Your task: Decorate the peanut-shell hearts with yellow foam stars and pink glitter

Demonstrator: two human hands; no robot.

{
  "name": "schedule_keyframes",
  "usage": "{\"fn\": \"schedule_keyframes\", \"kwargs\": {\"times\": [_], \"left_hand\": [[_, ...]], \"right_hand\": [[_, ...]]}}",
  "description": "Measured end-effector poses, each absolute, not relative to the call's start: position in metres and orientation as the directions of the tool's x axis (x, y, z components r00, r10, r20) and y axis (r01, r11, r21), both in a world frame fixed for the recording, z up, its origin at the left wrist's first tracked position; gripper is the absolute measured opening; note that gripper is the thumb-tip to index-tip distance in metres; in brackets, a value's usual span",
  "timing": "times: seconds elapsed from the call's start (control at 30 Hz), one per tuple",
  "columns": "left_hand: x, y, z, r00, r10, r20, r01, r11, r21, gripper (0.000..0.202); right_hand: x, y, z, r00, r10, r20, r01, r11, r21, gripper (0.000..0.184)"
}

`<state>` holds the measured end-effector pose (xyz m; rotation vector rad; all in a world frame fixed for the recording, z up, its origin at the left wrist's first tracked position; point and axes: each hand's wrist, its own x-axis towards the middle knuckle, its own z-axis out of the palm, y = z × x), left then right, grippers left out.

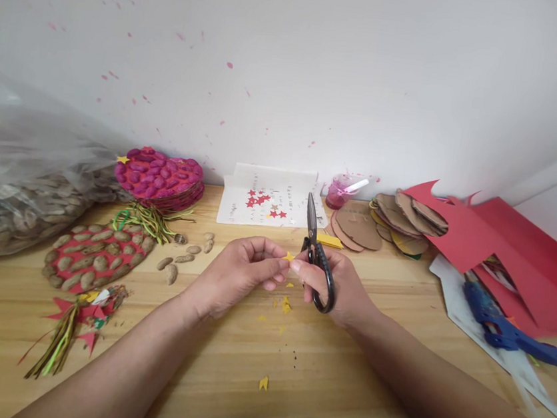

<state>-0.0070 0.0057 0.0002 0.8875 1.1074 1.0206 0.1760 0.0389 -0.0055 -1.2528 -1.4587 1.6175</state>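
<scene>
Between the fingertips of both hands is a small yellow paper star (290, 256). My left hand (244, 269) pinches its left side with thumb and forefinger. My right hand (333, 279) touches the star's right side with its thumb and also holds black-handled scissors (313, 223), the blades pointing up and away. The scissors' handle loop rests against the right hand. Yellow paper scraps (286, 305) lie on the wooden table below the hands, and another scrap (263, 383) lies nearer the front edge.
White paper (240, 194) with small red stars stands behind. Peanuts, a peanut-covered red disc (96, 259), pink peanut discs (158, 178) and a plastic bag of peanuts (22, 206) are left. Cardboard discs (360, 225), a pink paint cup (339, 192), red paper (528, 264) and a blue glue gun (500, 331) are right.
</scene>
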Motion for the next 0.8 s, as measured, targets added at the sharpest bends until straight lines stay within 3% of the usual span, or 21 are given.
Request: {"fn": "schedule_keyframes", "kwargs": {"times": [0.27, 0.6, 0.8], "left_hand": [[-0.007, 0.006, -0.002, 0.137, 0.954, -0.265, -0.216, 0.29, 0.932, 0.028], [-0.023, 0.011, 0.007, 0.096, 0.928, -0.36, -0.307, 0.371, 0.876, 0.024], [-0.028, 0.013, 0.012, 0.087, 0.928, -0.363, -0.296, 0.372, 0.879, 0.024]], "right_hand": [[0.174, 0.037, -0.004, -0.335, 0.902, -0.272, 0.122, -0.245, -0.962, 0.036], [0.187, 0.048, 0.002, -0.537, 0.785, -0.308, 0.275, -0.182, -0.944, 0.041], [0.19, 0.05, -0.001, -0.574, 0.75, -0.328, 0.315, -0.168, -0.934, 0.037]]}}
